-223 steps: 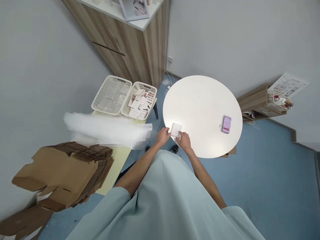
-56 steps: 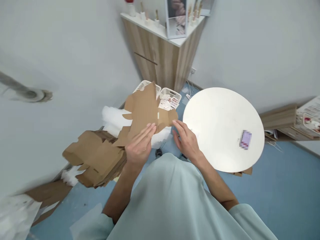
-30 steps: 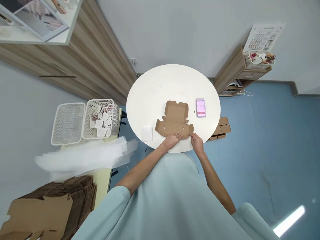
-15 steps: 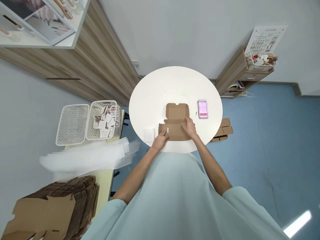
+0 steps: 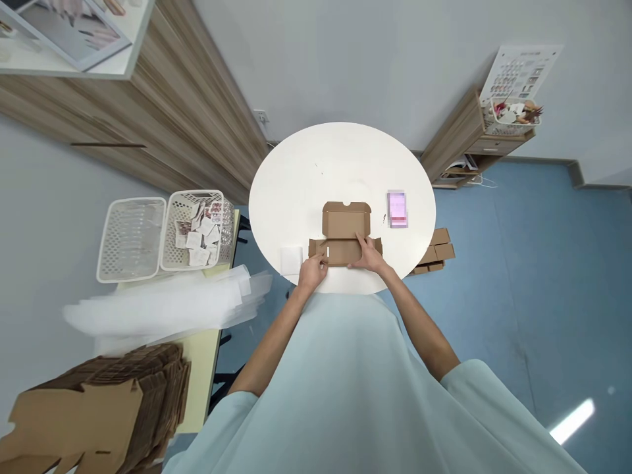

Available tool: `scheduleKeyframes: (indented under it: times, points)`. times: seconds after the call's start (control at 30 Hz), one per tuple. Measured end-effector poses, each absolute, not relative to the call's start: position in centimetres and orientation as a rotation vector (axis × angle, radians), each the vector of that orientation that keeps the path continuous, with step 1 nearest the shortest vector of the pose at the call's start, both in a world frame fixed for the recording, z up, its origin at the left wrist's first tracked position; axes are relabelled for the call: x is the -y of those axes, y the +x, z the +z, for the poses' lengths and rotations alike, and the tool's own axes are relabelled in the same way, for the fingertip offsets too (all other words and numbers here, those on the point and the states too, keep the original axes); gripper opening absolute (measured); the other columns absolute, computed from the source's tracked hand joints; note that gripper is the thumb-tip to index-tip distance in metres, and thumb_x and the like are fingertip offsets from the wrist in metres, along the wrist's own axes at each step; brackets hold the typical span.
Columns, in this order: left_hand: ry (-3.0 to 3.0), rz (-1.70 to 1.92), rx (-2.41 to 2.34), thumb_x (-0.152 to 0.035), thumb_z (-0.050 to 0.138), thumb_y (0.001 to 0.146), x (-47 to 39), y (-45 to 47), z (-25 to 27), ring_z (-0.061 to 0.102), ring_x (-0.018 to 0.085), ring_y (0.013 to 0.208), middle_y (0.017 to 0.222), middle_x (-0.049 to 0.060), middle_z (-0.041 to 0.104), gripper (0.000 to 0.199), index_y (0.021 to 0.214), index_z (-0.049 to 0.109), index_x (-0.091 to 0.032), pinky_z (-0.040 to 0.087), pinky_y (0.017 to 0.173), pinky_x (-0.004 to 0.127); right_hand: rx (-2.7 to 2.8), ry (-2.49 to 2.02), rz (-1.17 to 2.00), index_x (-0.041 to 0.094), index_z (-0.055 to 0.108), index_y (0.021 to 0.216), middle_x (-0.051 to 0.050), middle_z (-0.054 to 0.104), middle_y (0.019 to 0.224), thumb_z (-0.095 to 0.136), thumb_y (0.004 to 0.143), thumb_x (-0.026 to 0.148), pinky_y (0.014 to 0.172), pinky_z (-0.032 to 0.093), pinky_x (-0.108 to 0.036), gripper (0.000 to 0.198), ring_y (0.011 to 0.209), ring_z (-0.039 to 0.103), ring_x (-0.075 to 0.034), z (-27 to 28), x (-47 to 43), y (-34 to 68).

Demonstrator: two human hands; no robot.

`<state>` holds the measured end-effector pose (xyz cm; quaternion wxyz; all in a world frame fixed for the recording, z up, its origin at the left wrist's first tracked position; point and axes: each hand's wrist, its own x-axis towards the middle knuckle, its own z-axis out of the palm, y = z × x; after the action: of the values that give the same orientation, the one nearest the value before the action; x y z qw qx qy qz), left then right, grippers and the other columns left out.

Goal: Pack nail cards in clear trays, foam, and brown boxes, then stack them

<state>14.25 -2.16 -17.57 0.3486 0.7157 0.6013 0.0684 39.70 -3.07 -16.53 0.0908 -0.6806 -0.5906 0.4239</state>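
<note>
From where I stand, both bare hands are on a brown cardboard box (image 5: 340, 251), partly folded, at the near edge of the round white table (image 5: 340, 155). The right hand (image 5: 366, 253) grips its right half, fingers spread over the long fold at the far side and thumb at the near edge. The left hand (image 5: 312, 270) has its bent fingers closed on the near left corner. So the low front part of the box lies between the two grips, its right end flap sticking out past the right hand, while the lid panel (image 5: 346, 220) lies open just beyond them. A white square packet (image 5: 291, 261) sits just left of the left hand. Beyond the right hand and off to its right lies a blurred pink-purple rectangle (image 5: 397, 209). Well left of both hands is a spread of white sheets (image 5: 168, 299).
</note>
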Motion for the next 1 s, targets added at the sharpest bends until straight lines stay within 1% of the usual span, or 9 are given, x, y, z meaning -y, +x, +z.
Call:
scheduleKeyframes:
  times: [0.07,0.13,0.2,0.23,0.3,0.4,0.67,0.87,1.0]
  points:
    - [1.792,0.201,-1.604,-0.01,0.064,0.086,2.1,14.2,-17.5,0.074,0.027,0.116,0.137,0.009,0.074,0.045,0.129,0.071,-0.022,0.056,0.104,0.038,1.796,-2.041,1.278,0.034,0.011,0.172,-0.022,0.02,0.17,0.095,0.07,0.046,0.106,0.053,-0.049,0.133,0.139,0.057,-0.038,-16.5,4.0,39.7]
    - [1.746,0.228,-1.634,-0.011,0.066,0.086,1.9,14.3,-17.4,0.073,0.026,0.114,0.134,0.009,0.074,0.067,0.151,0.053,-0.022,0.055,0.1,0.037,1.801,-2.057,1.263,0.036,0.008,0.173,-0.022,0.02,0.171,0.094,0.072,0.046,0.106,0.053,-0.049,0.133,0.14,0.057,-0.039,-16.5,4.6,39.7]
    - [1.755,0.21,-1.644,-0.013,0.066,0.087,1.6,14.4,-17.2,0.072,0.026,0.113,0.133,0.009,0.073,0.079,0.161,0.04,-0.024,0.054,0.098,0.036,1.804,-2.076,1.244,0.036,0.008,0.173,-0.022,0.021,0.171,0.094,0.073,0.045,0.106,0.053,-0.049,0.131,0.141,0.056,-0.04,-16.4,4.7,39.5]
    - [1.785,0.175,-1.641,-0.014,0.065,0.089,1.4,14.4,-17.0,0.072,0.026,0.112,0.131,0.009,0.073,0.077,0.161,0.041,-0.025,0.054,0.098,0.036,1.81,-2.084,1.236,0.035,0.008,0.173,-0.021,0.021,0.171,0.093,0.074,0.045,0.106,0.053,-0.049,0.131,0.141,0.055,-0.04,-16.3,4.6,39.5]
    - [1.866,0.076,-1.636,-0.017,0.061,0.093,1.1,14.7,-16.8,0.072,0.027,0.11,0.127,0.009,0.072,0.064,0.155,0.051,-0.027,0.054,0.097,0.037,1.833,-2.103,1.212,0.034,0.01,0.173,-0.022,0.023,0.17,0.094,0.074,0.045,0.106,0.053,-0.048,0.129,0.141,0.055,-0.04,-16.0,4.4,39.3]
    - [1.958,-0.027,-1.631,-0.021,0.055,0.099,0.9,15.0,-16.3,0.072,0.029,0.107,0.127,0.012,0.069,0.05,0.149,0.059,-0.026,0.055,0.094,0.039,1.883,-2.141,1.161,0.032,0.014,0.172,-0.023,0.025,0.17,0.094,0.075,0.046,0.104,0.054,-0.048,0.126,0.139,0.057,-0.041,-15.6,4.1,39.2]
    - [2.046,-0.173,-1.573,-0.02,0.044,0.104,0.5,15.5,-14.9,0.072,0.031,0.103,0.124,0.015,0.068,0.049,0.15,0.06,-0.026,0.056,0.089,0.041,1.931,-2.203,1.103,0.031,0.02,0.171,-0.024,0.027,0.17,0.095,0.073,0.05,0.101,0.056,-0.046,0.125,0.13,0.064,-0.042,-15.3,3.7,38.9]
    - [2.051,0.0,-1.511,-0.014,0.048,0.1,0.2,14.1,-14.6,0.07,0.029,0.111,0.122,0.013,0.068,0.045,0.14,0.066,-0.023,0.055,0.094,0.038,1.928,-2.194,1.081,0.032,0.02,0.171,-0.023,0.028,0.169,0.094,0.074,0.05,0.098,0.057,-0.046,0.123,0.128,0.065,-0.041,-15.4,4.0,38.9]
    - [1.937,0.154,-1.804,-0.024,0.059,0.098,0.6,12.7,-14.7,0.066,0.031,0.12,0.135,0.017,0.06,0.046,0.144,0.059,-0.018,0.056,0.093,0.039,1.926,-2.202,1.073,0.031,0.021,0.171,-0.023,0.029,0.169,0.092,0.077,0.046,0.095,0.058,-0.045,0.119,0.125,0.067,-0.04,-15.3,4.1,38.8]
